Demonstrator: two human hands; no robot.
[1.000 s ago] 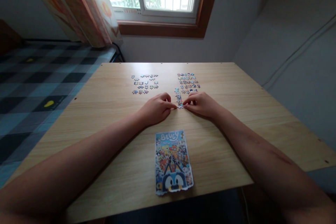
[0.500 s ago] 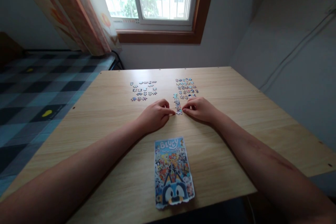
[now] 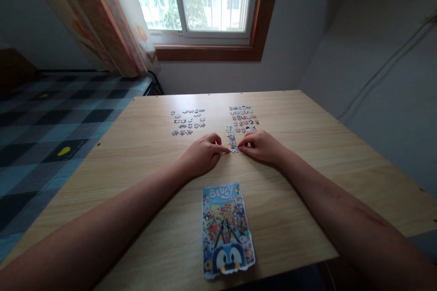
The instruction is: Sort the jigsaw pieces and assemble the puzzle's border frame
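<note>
A narrow strip of joined jigsaw puzzle pieces (image 3: 232, 137) lies on the table between my two hands. My left hand (image 3: 205, 152) rests on the left, its index finger stretched out to the strip's lower left edge and the other fingers curled. From the right, my right hand (image 3: 259, 146) has its thumb and fingertips pinched together at the strip's lower right edge; whatever they hold is hidden. Loose puzzle pieces (image 3: 243, 117) lie in rows just beyond my right hand. More loose pieces (image 3: 187, 121) are spread beyond my left hand.
Nearest to me, a picture sheet (image 3: 227, 232) with a blue cartoon dog and the word "Bluey" lies near the front edge of the wooden table (image 3: 290, 218). A bed with a checked cover (image 3: 82, 113) stands at the left, and a window (image 3: 215, 0) is behind the table.
The view has tilted up slightly, so everything sits a little lower. Both hands stay at the lower end of the strip with almost no movement.
</note>
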